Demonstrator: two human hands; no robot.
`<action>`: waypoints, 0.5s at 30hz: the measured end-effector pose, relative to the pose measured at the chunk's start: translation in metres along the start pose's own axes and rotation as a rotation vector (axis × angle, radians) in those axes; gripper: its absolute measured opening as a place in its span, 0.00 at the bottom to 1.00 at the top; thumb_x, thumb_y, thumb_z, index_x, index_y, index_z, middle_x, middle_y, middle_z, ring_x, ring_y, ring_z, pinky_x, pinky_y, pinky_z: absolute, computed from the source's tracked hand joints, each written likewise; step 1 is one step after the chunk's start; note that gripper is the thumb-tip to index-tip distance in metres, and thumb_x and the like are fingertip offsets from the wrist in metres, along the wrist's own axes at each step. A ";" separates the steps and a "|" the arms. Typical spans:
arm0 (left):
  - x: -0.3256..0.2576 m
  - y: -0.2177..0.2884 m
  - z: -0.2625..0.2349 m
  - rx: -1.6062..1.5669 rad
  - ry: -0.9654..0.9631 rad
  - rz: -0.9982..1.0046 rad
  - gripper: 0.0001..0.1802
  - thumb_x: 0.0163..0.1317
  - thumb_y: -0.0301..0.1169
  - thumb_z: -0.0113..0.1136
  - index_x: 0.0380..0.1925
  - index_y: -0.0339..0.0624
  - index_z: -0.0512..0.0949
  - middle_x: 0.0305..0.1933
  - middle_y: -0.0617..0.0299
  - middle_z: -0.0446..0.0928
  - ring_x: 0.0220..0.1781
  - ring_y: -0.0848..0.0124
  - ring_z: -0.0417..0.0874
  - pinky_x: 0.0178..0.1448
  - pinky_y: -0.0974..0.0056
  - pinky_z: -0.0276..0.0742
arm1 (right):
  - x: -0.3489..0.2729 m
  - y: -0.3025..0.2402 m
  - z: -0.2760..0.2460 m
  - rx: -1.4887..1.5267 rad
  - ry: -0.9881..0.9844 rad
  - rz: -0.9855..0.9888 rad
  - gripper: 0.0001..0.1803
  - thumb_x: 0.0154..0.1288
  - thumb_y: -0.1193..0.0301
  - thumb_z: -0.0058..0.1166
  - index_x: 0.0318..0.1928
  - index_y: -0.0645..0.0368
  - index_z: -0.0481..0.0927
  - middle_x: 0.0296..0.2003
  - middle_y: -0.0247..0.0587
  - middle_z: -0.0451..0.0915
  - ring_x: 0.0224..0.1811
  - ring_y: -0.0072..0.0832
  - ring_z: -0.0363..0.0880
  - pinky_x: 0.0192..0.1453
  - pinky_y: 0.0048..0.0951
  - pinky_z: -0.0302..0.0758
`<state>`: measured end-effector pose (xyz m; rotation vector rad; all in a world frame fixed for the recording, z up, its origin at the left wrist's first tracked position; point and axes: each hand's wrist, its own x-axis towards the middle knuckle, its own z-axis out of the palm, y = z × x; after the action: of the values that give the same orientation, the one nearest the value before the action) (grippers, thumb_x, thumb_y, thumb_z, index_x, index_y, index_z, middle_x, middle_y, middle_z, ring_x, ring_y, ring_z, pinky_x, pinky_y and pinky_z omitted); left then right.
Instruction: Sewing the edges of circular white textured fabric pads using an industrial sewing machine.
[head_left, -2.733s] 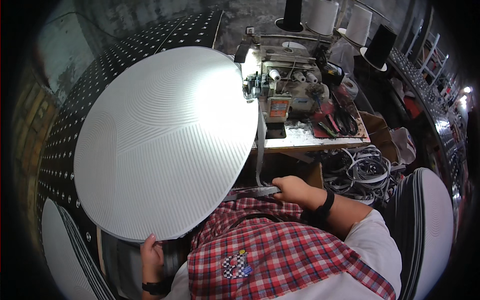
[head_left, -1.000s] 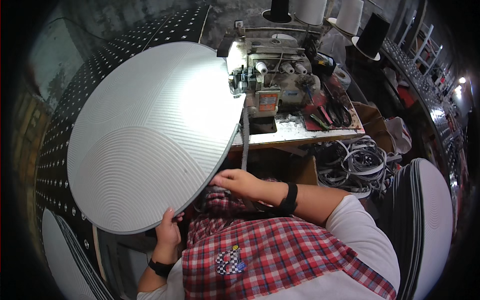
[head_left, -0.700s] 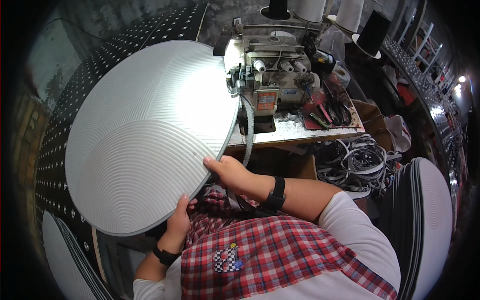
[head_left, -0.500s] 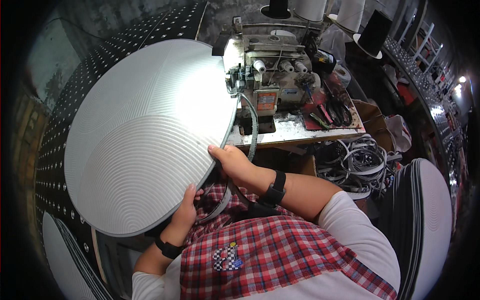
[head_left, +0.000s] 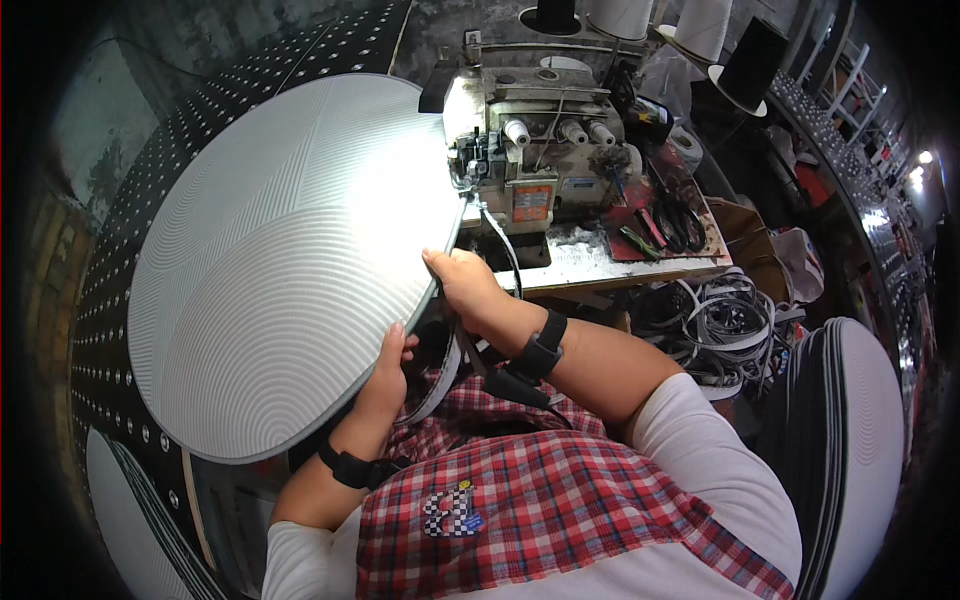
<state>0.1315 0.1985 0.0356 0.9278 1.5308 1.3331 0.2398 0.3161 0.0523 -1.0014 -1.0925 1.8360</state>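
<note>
A: Head view: what are the hands doing?
B: Left hand [head_left: 385, 362] and right hand [head_left: 465, 285] are both pinching the disc [head_left: 280, 270] rim, steadying it beside the machine [head_left: 540, 160].
A: And the strip [head_left: 440, 370]?
B: Probably trailing under the right fingers.

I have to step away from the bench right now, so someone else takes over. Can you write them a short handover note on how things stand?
Left hand: grips the lower right edge of the round grey panel.
Right hand: on the panel's right edge, just in front of the sewing machine, with the trim strip running under it.
Panel: tilted up, its top right edge at the machine's needle end.
Done: cannot tell how much of the rim is sewn.
Left: judging by the loose strip hanging between the hands, at least that stretch of edge is probably unsewn.
</note>
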 end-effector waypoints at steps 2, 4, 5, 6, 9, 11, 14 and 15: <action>0.004 0.002 0.002 -0.031 0.010 0.057 0.20 0.62 0.44 0.45 0.38 0.37 0.72 0.33 0.60 0.74 0.32 0.75 0.67 0.43 0.70 0.63 | 0.004 -0.001 0.000 0.004 -0.013 -0.028 0.17 0.61 0.64 0.44 0.34 0.70 0.75 0.27 0.41 0.76 0.27 0.24 0.71 0.33 0.26 0.68; 0.009 0.004 0.000 -0.033 0.017 0.023 0.19 0.62 0.44 0.45 0.38 0.37 0.72 0.33 0.60 0.74 0.32 0.76 0.67 0.41 0.71 0.64 | 0.006 -0.005 0.003 0.002 -0.007 -0.032 0.17 0.61 0.64 0.43 0.33 0.70 0.75 0.27 0.41 0.76 0.27 0.23 0.71 0.33 0.27 0.67; 0.012 0.006 -0.002 -0.037 0.034 -0.038 0.19 0.62 0.43 0.46 0.38 0.37 0.72 0.32 0.61 0.74 0.31 0.77 0.67 0.39 0.72 0.64 | 0.008 -0.008 0.006 -0.038 0.008 -0.048 0.17 0.61 0.64 0.43 0.33 0.70 0.76 0.26 0.41 0.76 0.27 0.23 0.71 0.33 0.27 0.68; 0.016 0.009 -0.004 -0.027 0.044 0.023 0.18 0.62 0.43 0.46 0.37 0.37 0.73 0.32 0.61 0.74 0.31 0.78 0.68 0.37 0.73 0.65 | 0.009 -0.011 0.008 -0.073 0.030 -0.064 0.17 0.60 0.64 0.44 0.33 0.69 0.76 0.26 0.41 0.76 0.27 0.23 0.71 0.32 0.27 0.68; 0.030 0.022 -0.013 -0.040 0.121 0.119 0.17 0.61 0.41 0.48 0.36 0.37 0.74 0.29 0.60 0.75 0.26 0.77 0.70 0.33 0.72 0.66 | 0.013 -0.022 0.016 -0.160 0.035 -0.030 0.17 0.60 0.64 0.44 0.33 0.69 0.76 0.24 0.41 0.76 0.26 0.24 0.70 0.32 0.28 0.68; 0.036 0.033 -0.018 -0.054 0.187 0.134 0.17 0.60 0.41 0.49 0.36 0.36 0.74 0.29 0.60 0.75 0.26 0.77 0.71 0.31 0.72 0.66 | 0.016 -0.030 0.017 -0.226 -0.003 0.026 0.19 0.61 0.61 0.43 0.33 0.67 0.76 0.22 0.41 0.75 0.23 0.26 0.70 0.29 0.30 0.68; 0.042 0.047 -0.023 -0.136 0.213 0.091 0.17 0.59 0.40 0.52 0.36 0.35 0.74 0.30 0.59 0.76 0.25 0.75 0.72 0.28 0.72 0.67 | 0.005 -0.038 0.000 -0.536 -0.121 -0.065 0.23 0.64 0.56 0.37 0.32 0.63 0.77 0.21 0.43 0.76 0.20 0.29 0.71 0.26 0.34 0.68; 0.044 0.050 -0.024 -0.141 0.211 0.089 0.16 0.59 0.40 0.52 0.36 0.35 0.74 0.30 0.58 0.76 0.24 0.75 0.73 0.27 0.72 0.67 | -0.003 -0.041 -0.010 -0.557 -0.232 -0.035 0.23 0.64 0.57 0.37 0.33 0.64 0.78 0.24 0.46 0.76 0.25 0.32 0.73 0.32 0.32 0.70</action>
<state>0.0933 0.2390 0.0802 0.7940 1.5433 1.6235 0.2588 0.3307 0.0870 -1.0775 -1.8150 1.6808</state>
